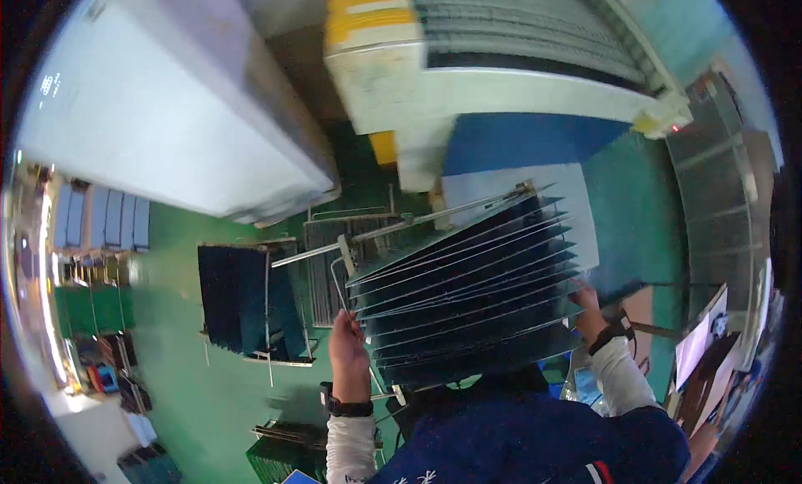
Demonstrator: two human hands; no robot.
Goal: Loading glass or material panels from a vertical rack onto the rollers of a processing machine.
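In front of me a metal rack holds several thin, dark, glass-like sheets standing side by side, tilted, with pale edges and narrow gaps. My left hand is at the left edge of the sheets, its fingers closed on the edge of one beside the rack's bent rod. At the opposite edge, my right hand has its fingers closed on a sheet's edge, partly hidden by the sheets. Dark bands circle both wrists, below white sleeves.
Left of the rack stands another rack of dark sheets. A slatted rack is behind it. A large white cabinet rises at far left, and a pale machine with a ribbed top stands ahead. More racked sheets sit at lower left.
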